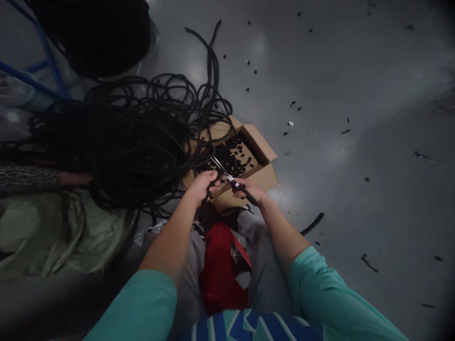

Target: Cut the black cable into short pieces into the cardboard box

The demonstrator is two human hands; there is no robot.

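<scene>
My right hand (245,188) is closed on a pair of scissors (221,166) with black handles and bright metal blades, which point up and left. Beside it, my left hand (206,183) is closed on a black cord (215,181) near the blades; whether the blades touch the cord I cannot tell. Both hands are over the near edge of an open cardboard box (261,143). Many short black cut pieces (234,158) lie inside it. A large tangle of black cord (138,142) spreads left of the box, with some loops hanging over its rim.
Small black offcuts (293,103) are scattered over the grey floor (355,71) at right. A green sack (53,232) lies at left, near another person's arm (74,178). A black container (95,33) and blue frame (50,57) stand upper left. Something red (220,270) is between my legs.
</scene>
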